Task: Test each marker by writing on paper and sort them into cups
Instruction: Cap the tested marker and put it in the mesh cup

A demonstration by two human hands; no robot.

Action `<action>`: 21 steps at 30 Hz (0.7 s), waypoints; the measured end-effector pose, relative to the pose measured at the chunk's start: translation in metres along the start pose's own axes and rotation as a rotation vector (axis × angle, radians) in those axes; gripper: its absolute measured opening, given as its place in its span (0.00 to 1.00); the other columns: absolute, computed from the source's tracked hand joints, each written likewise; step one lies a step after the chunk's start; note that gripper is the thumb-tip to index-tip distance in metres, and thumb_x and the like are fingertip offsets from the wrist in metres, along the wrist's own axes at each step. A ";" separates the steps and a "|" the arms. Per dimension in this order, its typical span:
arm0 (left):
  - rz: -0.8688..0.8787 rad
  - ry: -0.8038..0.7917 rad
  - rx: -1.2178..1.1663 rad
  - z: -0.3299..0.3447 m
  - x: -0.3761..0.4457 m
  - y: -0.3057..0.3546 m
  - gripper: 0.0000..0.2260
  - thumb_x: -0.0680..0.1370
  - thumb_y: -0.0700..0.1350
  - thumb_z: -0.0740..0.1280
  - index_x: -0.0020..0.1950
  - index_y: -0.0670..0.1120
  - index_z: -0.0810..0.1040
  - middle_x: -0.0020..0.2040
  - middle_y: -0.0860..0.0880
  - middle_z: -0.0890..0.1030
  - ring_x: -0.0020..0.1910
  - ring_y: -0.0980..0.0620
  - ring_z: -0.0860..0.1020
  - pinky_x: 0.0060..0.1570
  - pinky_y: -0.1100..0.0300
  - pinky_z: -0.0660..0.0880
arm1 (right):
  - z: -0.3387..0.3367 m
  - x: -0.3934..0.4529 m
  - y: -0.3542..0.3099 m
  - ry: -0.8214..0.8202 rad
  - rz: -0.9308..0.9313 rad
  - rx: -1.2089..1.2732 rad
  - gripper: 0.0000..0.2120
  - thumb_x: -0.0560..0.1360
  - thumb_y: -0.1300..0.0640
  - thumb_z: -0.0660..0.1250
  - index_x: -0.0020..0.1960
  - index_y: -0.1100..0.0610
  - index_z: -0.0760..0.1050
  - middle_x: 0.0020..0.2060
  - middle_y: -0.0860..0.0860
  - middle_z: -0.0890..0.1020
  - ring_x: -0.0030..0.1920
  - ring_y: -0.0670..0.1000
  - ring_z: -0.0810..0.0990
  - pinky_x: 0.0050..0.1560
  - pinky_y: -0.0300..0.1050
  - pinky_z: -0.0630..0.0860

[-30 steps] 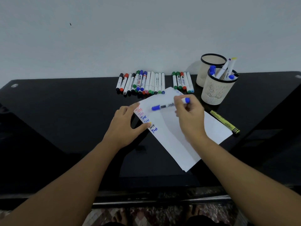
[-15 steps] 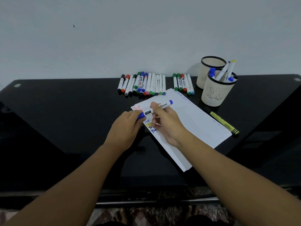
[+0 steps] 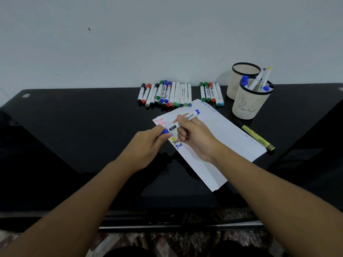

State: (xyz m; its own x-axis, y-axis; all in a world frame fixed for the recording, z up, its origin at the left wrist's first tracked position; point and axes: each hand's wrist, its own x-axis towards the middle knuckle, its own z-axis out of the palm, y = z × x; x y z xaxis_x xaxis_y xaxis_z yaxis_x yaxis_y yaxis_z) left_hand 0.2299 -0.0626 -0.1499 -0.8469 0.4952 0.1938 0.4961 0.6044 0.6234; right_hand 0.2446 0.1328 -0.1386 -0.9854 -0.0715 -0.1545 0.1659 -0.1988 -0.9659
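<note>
A white whiteboard marker (image 3: pixel 190 116) with blue ends lies slanted above the white paper (image 3: pixel 228 138). My right hand (image 3: pixel 194 136) grips its barrel. My left hand (image 3: pixel 148 145) pinches the blue cap (image 3: pixel 164 132) at the marker's lower left end. The paper carries the word "Test" in red, yellow, black and blue near its left edge. Two cream mesh cups stand at the back right: the near cup (image 3: pixel 248 104) holds several markers, and the far cup (image 3: pixel 241 75) shows nothing inside.
Two rows of markers lie along the wall, a long row (image 3: pixel 165 95) and a short row (image 3: pixel 211 94). A yellow highlighter (image 3: pixel 259 139) rests right of the paper. The table (image 3: pixel 74 127) is black and glossy, its front edge near my forearms.
My right hand brought the blue marker left and down over the paper. My left hand left the paper and took hold of the cap end.
</note>
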 end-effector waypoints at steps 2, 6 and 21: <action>-0.019 -0.023 -0.055 -0.003 0.000 0.003 0.18 0.84 0.60 0.58 0.46 0.47 0.72 0.41 0.47 0.80 0.36 0.48 0.75 0.35 0.52 0.71 | -0.001 0.000 -0.003 -0.009 -0.016 -0.010 0.10 0.85 0.51 0.63 0.50 0.56 0.69 0.30 0.50 0.67 0.33 0.49 0.65 0.46 0.46 0.71; -0.019 -0.053 -0.102 -0.007 0.001 0.010 0.17 0.84 0.60 0.58 0.46 0.47 0.72 0.41 0.46 0.79 0.37 0.46 0.74 0.37 0.52 0.71 | -0.005 -0.005 -0.010 -0.016 -0.028 0.018 0.09 0.85 0.54 0.63 0.48 0.57 0.71 0.29 0.50 0.67 0.32 0.50 0.66 0.45 0.47 0.70; 0.006 -0.032 0.169 -0.002 0.014 0.027 0.13 0.84 0.60 0.56 0.52 0.51 0.71 0.36 0.50 0.77 0.33 0.52 0.75 0.35 0.50 0.74 | 0.006 -0.011 -0.017 0.134 0.016 -0.035 0.11 0.81 0.51 0.70 0.44 0.55 0.74 0.29 0.51 0.71 0.30 0.49 0.67 0.41 0.46 0.76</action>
State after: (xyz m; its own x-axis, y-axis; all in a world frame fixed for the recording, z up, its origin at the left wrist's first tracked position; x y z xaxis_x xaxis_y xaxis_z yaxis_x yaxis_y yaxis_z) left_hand 0.2316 -0.0404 -0.1288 -0.8383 0.5176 0.1712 0.5289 0.6960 0.4856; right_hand 0.2528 0.1316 -0.1193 -0.9793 0.0575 -0.1940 0.1824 -0.1644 -0.9694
